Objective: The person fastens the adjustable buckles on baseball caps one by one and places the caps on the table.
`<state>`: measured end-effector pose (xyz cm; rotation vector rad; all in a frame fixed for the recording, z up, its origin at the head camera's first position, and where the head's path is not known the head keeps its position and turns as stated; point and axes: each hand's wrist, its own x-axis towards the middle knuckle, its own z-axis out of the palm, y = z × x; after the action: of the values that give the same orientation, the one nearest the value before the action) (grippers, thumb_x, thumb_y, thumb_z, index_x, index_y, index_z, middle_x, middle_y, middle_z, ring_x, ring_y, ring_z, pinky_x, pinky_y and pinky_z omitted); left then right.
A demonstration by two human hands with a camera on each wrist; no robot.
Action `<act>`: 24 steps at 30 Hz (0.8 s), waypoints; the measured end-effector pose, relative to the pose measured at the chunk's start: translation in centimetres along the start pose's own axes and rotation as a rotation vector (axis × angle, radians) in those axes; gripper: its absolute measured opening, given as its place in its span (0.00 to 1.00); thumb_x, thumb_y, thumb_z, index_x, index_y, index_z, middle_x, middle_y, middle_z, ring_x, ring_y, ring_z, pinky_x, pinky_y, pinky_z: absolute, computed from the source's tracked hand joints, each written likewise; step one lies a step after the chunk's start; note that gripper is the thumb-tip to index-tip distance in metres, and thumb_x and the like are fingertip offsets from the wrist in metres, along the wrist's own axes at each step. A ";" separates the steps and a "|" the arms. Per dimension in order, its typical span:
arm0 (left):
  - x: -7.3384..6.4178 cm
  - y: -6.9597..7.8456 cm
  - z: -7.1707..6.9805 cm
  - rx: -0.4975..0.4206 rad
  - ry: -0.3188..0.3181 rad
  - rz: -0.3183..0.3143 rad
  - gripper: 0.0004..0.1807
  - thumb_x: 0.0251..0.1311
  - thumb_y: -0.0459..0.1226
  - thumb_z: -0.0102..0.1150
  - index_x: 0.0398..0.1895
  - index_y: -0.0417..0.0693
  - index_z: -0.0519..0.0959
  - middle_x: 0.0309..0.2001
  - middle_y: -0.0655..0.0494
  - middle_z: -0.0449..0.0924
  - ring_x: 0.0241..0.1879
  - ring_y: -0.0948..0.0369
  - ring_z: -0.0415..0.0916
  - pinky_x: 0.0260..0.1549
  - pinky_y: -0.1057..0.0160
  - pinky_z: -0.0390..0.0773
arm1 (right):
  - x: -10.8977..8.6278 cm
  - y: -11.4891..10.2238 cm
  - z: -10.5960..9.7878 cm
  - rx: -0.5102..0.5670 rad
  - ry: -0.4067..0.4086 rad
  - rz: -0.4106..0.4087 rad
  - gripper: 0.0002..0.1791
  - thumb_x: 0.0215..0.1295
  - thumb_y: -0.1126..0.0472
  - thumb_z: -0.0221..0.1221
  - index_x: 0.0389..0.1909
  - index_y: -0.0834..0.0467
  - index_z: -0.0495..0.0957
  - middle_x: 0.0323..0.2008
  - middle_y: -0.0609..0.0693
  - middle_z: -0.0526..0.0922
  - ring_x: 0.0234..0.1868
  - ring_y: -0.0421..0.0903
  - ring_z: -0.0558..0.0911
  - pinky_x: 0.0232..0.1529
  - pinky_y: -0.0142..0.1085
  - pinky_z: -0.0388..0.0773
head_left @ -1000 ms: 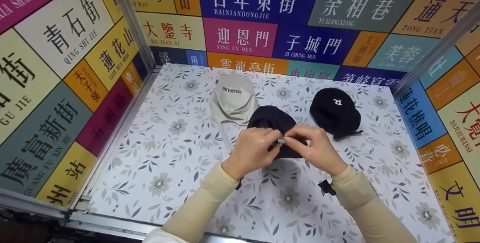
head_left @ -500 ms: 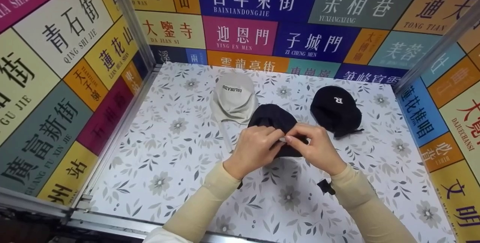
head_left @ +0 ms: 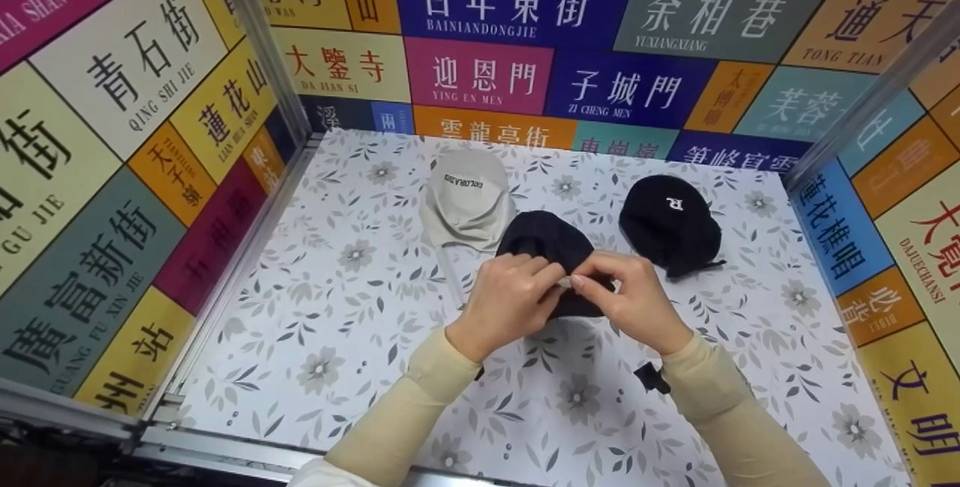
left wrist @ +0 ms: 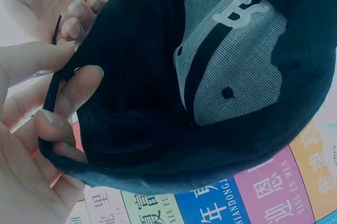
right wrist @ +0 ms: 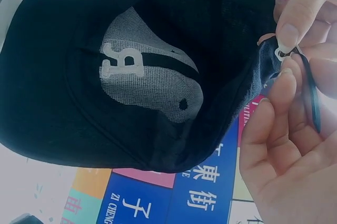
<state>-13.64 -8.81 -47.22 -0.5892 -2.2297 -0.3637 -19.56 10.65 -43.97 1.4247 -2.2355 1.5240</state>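
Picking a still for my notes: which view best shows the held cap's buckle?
The right wrist view: the buckle shows its pale ring at the fingertips, partly covered. The left wrist view has only a glint among the fingers; the head view, a tiny pale piece between the left hand and right hand.

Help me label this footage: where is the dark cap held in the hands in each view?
Head: dark cap just below and right of centre, partly behind the left hand and right hand.
Left wrist: it fills the middle and upper right.
Right wrist: it fills the upper left and middle.
Shared landmark: blue BAINIANDONGJIE panel, at the top in the head view; partly visible, bottom and right of centre, in both wrist views.
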 end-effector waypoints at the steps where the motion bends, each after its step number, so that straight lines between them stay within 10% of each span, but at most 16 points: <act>1: 0.0 0.0 0.0 0.000 -0.002 -0.002 0.07 0.62 0.37 0.59 0.26 0.51 0.75 0.21 0.59 0.71 0.18 0.59 0.68 0.18 0.61 0.67 | 0.0 0.0 0.0 -0.001 0.001 -0.001 0.10 0.60 0.75 0.66 0.29 0.56 0.84 0.28 0.49 0.83 0.28 0.44 0.78 0.33 0.30 0.71; 24: -0.3 -0.1 0.1 0.008 -0.011 -0.019 0.06 0.62 0.37 0.58 0.27 0.51 0.75 0.22 0.59 0.73 0.20 0.59 0.69 0.20 0.61 0.68 | -0.1 -0.3 -0.3 -0.019 0.006 0.006 0.09 0.60 0.76 0.66 0.29 0.58 0.84 0.26 0.49 0.82 0.27 0.44 0.79 0.33 0.29 0.73</act>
<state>-13.62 -8.97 -47.51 -0.5672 -2.2483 -0.3623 -19.44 10.92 -43.67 1.4079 -2.2464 1.5029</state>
